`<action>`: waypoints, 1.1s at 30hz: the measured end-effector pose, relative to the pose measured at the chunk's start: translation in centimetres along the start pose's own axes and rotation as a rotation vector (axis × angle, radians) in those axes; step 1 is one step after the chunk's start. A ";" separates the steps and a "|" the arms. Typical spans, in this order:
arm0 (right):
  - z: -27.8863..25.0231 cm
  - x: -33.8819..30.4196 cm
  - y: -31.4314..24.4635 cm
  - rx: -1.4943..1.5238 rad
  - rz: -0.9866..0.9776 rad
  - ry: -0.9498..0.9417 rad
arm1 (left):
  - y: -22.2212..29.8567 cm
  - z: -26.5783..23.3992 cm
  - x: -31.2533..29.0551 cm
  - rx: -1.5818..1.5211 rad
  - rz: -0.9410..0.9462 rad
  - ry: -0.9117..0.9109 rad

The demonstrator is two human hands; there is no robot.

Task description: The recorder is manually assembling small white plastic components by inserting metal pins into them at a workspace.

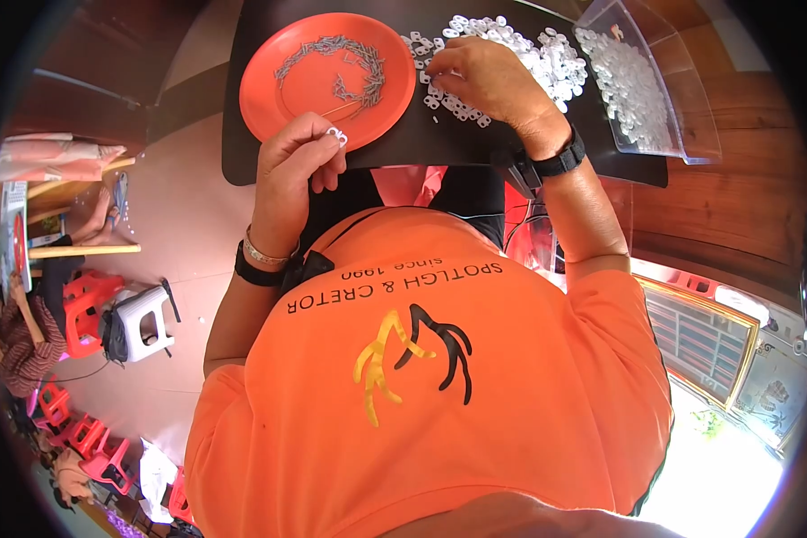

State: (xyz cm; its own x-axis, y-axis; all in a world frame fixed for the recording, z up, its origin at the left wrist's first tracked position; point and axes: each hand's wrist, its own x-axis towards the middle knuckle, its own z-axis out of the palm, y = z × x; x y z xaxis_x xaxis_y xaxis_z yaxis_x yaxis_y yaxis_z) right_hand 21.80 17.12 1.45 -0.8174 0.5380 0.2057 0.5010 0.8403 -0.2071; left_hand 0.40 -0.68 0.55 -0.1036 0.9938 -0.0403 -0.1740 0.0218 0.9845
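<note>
- Small assembly workshop, informal.
- Heap of white plastic parts under the right fingers.
- Orange plate of metal pins just beyond the left fingers.
- Red plastic chairs far off left.

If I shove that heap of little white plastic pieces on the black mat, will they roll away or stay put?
The white plastic pieces look flat and small, so they would likely slide and scatter rather than roll. They seem light: the left hand pinches one between fingertips. The right hand rests on the heap.
</note>
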 end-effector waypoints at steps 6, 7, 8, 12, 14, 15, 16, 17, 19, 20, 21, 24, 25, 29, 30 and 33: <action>1.5 1.2 -0.3 -0.109 0.021 0.003 | 0.0 0.2 0.0 0.004 -0.007 -0.014; 1.7 1.3 -0.1 -0.108 0.018 0.002 | 0.0 0.1 -0.1 0.007 -0.007 -0.004; 1.8 1.4 0.1 -0.110 0.008 0.017 | 0.0 0.1 -0.2 0.009 -0.006 0.006; 1.2 1.0 1.2 -0.055 -0.018 0.090 | -0.2 -0.3 -0.3 -0.003 0.008 0.024; -0.1 0.5 1.9 0.046 0.118 0.126 | -0.3 -0.4 -0.4 -0.007 0.001 0.036; -0.5 0.1 2.7 0.060 0.181 0.160 | -0.3 -0.4 -0.5 -0.008 0.000 0.038; -1.1 -0.2 3.3 -0.019 0.113 0.218 | -0.2 -0.4 -0.4 -0.007 -0.001 0.041; -1.7 -0.8 3.6 -0.018 0.154 0.194 | -0.2 -0.4 -0.4 -0.007 -0.003 0.043; -2.6 -2.2 3.3 0.007 0.231 0.158 | -0.4 -0.4 -0.4 -0.015 -0.001 0.037; -2.9 -2.9 3.1 0.020 0.245 0.142 | -0.4 -0.4 -0.4 -0.020 0.002 0.035; -3.1 -3.7 2.8 0.032 0.259 0.125 | -0.5 -0.4 -0.4 -0.021 0.000 0.032; -3.4 -5.6 1.7 0.085 0.334 0.083 | -0.5 -0.2 -0.3 -0.012 0.012 0.034; -3.2 -6.1 1.5 0.106 0.364 0.073 | -0.5 -0.1 -0.2 0.000 0.005 0.030; -2.1 -6.5 1.9 0.109 0.336 0.113 | -0.2 0.5 -0.1 0.023 -0.023 0.022; -1.9 -6.4 1.8 0.111 0.341 0.116 | -0.2 0.7 -0.1 0.026 -0.024 0.017; -1.6 -6.1 1.7 -0.012 0.260 0.137 | -0.3 0.8 -0.2 0.037 -0.021 0.012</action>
State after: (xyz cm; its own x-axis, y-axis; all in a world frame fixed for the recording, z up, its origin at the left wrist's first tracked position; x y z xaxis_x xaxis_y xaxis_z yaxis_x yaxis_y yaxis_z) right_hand 28.13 15.33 1.41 -0.6158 0.7386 0.2744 0.6925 0.6735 -0.2586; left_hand 1.28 -0.83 0.46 -0.1121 0.9917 -0.0625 -0.1399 0.0465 0.9891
